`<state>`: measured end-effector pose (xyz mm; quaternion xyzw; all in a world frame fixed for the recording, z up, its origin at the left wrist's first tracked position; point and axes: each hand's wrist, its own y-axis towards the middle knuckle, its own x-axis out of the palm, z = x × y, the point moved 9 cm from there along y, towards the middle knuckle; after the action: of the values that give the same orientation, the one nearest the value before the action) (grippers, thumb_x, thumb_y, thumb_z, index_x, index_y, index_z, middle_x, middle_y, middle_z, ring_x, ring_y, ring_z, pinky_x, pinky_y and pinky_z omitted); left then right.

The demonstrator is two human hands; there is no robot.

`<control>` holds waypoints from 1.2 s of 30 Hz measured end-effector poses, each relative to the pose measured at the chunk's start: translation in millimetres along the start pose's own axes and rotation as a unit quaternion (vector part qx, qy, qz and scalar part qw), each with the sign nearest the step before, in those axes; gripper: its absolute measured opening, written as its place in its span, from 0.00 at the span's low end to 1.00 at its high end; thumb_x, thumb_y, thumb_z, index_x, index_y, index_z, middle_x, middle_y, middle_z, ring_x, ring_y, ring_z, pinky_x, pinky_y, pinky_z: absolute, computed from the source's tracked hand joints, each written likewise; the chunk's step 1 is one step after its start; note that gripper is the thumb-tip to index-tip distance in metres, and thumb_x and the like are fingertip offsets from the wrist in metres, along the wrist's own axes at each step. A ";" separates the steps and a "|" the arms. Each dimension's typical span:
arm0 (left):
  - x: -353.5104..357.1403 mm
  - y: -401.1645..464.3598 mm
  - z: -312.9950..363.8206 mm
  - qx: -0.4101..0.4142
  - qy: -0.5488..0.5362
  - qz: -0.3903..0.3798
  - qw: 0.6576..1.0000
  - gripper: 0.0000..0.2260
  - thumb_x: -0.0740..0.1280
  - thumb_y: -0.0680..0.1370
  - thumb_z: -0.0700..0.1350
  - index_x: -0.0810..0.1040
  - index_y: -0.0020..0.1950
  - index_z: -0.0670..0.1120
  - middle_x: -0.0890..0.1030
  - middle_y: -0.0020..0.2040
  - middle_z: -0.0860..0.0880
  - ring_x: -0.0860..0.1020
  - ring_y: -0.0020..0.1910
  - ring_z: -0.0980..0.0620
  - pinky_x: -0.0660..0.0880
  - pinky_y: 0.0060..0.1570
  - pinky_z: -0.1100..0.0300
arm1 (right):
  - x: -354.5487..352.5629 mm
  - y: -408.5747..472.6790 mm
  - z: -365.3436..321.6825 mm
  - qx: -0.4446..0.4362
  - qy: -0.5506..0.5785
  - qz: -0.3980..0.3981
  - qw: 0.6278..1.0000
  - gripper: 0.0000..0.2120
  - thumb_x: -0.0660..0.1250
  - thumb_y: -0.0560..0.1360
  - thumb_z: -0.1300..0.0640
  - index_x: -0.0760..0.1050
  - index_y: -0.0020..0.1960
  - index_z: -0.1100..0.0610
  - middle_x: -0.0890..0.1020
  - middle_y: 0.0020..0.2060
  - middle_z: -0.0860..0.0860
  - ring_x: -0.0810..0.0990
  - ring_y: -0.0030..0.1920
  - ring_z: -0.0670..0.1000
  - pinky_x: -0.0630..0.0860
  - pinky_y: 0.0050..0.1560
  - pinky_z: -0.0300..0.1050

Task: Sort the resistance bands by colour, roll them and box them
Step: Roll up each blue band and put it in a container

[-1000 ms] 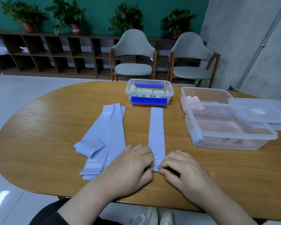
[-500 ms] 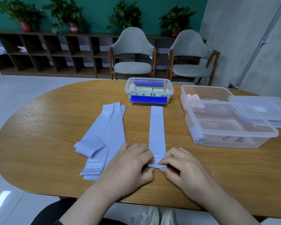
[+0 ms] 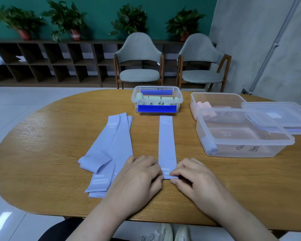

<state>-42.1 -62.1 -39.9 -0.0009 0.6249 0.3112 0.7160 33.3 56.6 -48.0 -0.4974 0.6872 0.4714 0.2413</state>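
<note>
My left hand (image 3: 137, 176) and right hand (image 3: 195, 178) pinch the flat lilac rubber band's (image 3: 166, 143) first curl, lower centre; apparently one roll boxed, several lilac bands (image 3: 111, 150) left.

A lavender band (image 3: 166, 145) is lying flat and lengthwise on the wooden surface (image 3: 42, 136), its far end printed "20 LB". Both hands are pinching its near end, where a small fold is sitting: the left hand (image 3: 137, 178) from the left edge, the right hand (image 3: 195, 180) from the right. A pile of lavender bands (image 3: 109, 153) is lying just to the left, the left hand partly covering its near corner. Beyond the band, a small clear box (image 3: 157, 100) is holding pale green rolls (image 3: 155, 99). To the right, a large clear box (image 3: 241, 136) is holding one lavender roll (image 3: 210, 147), and another box (image 3: 215, 101) behind it is holding pink rolls (image 3: 207, 108). A lid (image 3: 281, 115) is resting beside them.
</note>
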 end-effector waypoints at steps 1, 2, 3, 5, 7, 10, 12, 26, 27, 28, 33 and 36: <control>0.4 -0.2 -0.4 -0.003 -0.001 -0.004 1.000 0.09 0.60 0.80 0.54 0.77 0.45 0.54 0.73 0.44 0.58 0.72 0.47 0.57 0.68 0.54 0.57 | 0.7 0.1 1.5 0.004 0.001 -0.002 1.000 0.08 0.65 0.77 0.45 0.81 0.51 0.45 0.75 0.45 0.37 0.74 0.50 0.41 0.73 0.52 0.43; 0.9 -0.2 -0.7 -0.005 -0.002 -0.008 1.000 0.08 0.61 0.79 0.55 0.77 0.47 0.55 0.74 0.45 0.58 0.72 0.48 0.57 0.68 0.55 0.58 | 1.2 0.6 2.7 0.007 0.002 -0.003 1.000 0.07 0.65 0.77 0.46 0.81 0.51 0.45 0.75 0.45 0.37 0.73 0.50 0.41 0.73 0.52 0.43; 1.3 -0.1 -1.1 -0.007 -0.003 -0.011 1.000 0.08 0.61 0.79 0.56 0.78 0.48 0.55 0.74 0.46 0.59 0.73 0.49 0.57 0.68 0.55 0.58 | 1.0 1.1 3.0 0.007 0.001 -0.003 1.000 0.07 0.65 0.77 0.46 0.80 0.51 0.45 0.75 0.45 0.37 0.73 0.50 0.41 0.74 0.51 0.44; 2.0 0.0 -1.0 -0.007 -0.002 -0.012 1.000 0.06 0.63 0.78 0.55 0.77 0.49 0.56 0.74 0.47 0.59 0.73 0.50 0.57 0.68 0.56 0.57 | 0.4 1.3 0.9 0.005 -0.012 -0.004 1.000 0.09 0.62 0.78 0.45 0.80 0.51 0.45 0.74 0.45 0.37 0.72 0.50 0.41 0.73 0.52 0.43; 1.9 -0.2 0.3 0.000 0.001 -0.009 1.000 0.05 0.63 0.78 0.54 0.77 0.49 0.56 0.74 0.46 0.59 0.73 0.49 0.57 0.68 0.54 0.57 | 0.7 0.3 -2.2 0.000 -0.027 -0.010 1.000 0.11 0.59 0.80 0.44 0.79 0.51 0.45 0.73 0.46 0.38 0.72 0.50 0.41 0.71 0.53 0.41; 0.3 -0.9 1.5 0.007 0.004 -0.002 1.000 0.06 0.63 0.80 0.53 0.77 0.48 0.55 0.74 0.45 0.58 0.72 0.48 0.57 0.66 0.53 0.58 | 0.5 -0.7 -1.6 0.003 -0.026 -0.012 1.000 0.13 0.58 0.80 0.43 0.80 0.51 0.46 0.74 0.46 0.38 0.72 0.50 0.41 0.73 0.53 0.44; -0.6 -0.9 1.3 0.009 0.003 0.003 1.000 0.07 0.61 0.81 0.53 0.78 0.48 0.55 0.73 0.46 0.59 0.72 0.48 0.57 0.65 0.54 0.59 | 0.4 1.1 1.9 0.016 -0.019 -0.012 1.000 0.12 0.58 0.80 0.42 0.78 0.51 0.45 0.74 0.46 0.37 0.72 0.50 0.40 0.73 0.53 0.46; 2.9 0.2 -2.7 -0.014 -0.001 -0.016 1.000 0.08 0.62 0.79 0.56 0.77 0.53 0.58 0.75 0.49 0.60 0.73 0.52 0.58 0.69 0.57 0.55 | -1.3 1.4 5.7 0.028 -0.027 0.004 0.999 0.11 0.60 0.79 0.43 0.80 0.52 0.44 0.74 0.47 0.36 0.73 0.50 0.42 0.73 0.52 0.49; 2.9 0.0 -3.0 -0.015 -0.002 -0.015 1.000 0.07 0.62 0.79 0.56 0.77 0.53 0.58 0.74 0.49 0.60 0.73 0.51 0.58 0.69 0.57 0.55 | -1.5 1.7 4.0 0.025 -0.038 0.000 0.999 0.13 0.58 0.80 0.42 0.80 0.52 0.43 0.73 0.47 0.36 0.72 0.50 0.42 0.73 0.52 0.48; 2.9 -0.2 -3.1 -0.015 -0.003 -0.014 1.000 0.06 0.63 0.79 0.56 0.77 0.53 0.58 0.74 0.49 0.60 0.73 0.51 0.58 0.69 0.57 0.54 | -1.4 1.5 2.7 0.023 -0.047 -0.004 0.999 0.14 0.56 0.80 0.42 0.79 0.52 0.43 0.72 0.46 0.36 0.72 0.50 0.42 0.72 0.52 0.47; 2.2 -0.5 -3.3 -0.012 -0.002 -0.007 1.000 0.07 0.61 0.80 0.55 0.77 0.51 0.58 0.74 0.49 0.60 0.73 0.50 0.57 0.70 0.55 0.54 | -0.6 1.3 3.5 0.031 -0.050 -0.010 0.998 0.15 0.54 0.81 0.41 0.78 0.53 0.43 0.73 0.46 0.36 0.70 0.50 0.40 0.70 0.53 0.43; 2.2 -0.8 -3.9 -0.010 0.002 -0.002 1.000 0.08 0.60 0.81 0.55 0.77 0.51 0.57 0.73 0.49 0.60 0.73 0.50 0.57 0.70 0.55 0.54 | -1.3 1.2 3.3 0.034 -0.048 -0.008 0.998 0.13 0.55 0.80 0.40 0.76 0.52 0.42 0.74 0.46 0.36 0.70 0.50 0.39 0.69 0.53 0.42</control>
<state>-45.2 -63.3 -43.1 -0.0101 0.6227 0.3162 0.7157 32.2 60.2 -47.8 -0.4714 0.6866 0.4685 0.2947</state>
